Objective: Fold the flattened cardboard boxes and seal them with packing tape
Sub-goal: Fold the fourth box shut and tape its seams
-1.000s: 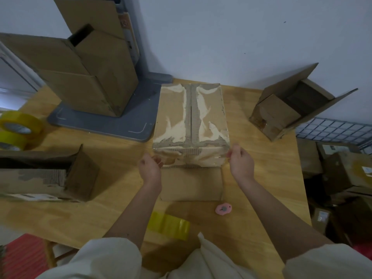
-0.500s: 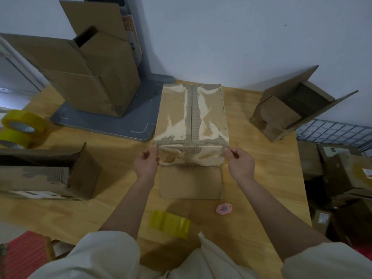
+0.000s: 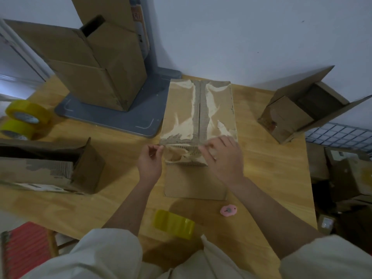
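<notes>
A cardboard box with a torn, peeled top lies lengthwise mid-table, its near flap flat on the wood. My left hand pinches the box's near left top corner between thumb and fingers. My right hand lies over the near top edge at the centre seam, with spread fingers pressing on the cardboard. A yellow tape roll lies close to my body, and a small pink cutter is to its right.
Two more yellow tape rolls sit at the far left. Open boxes stand at left, back left on a grey base, and right. Stacked cartons fill the floor past the table's right edge. A red stool stands at bottom left.
My right hand has moved left from the box's near right corner onto the middle of the near top edge. My left hand stays at the near left corner.
</notes>
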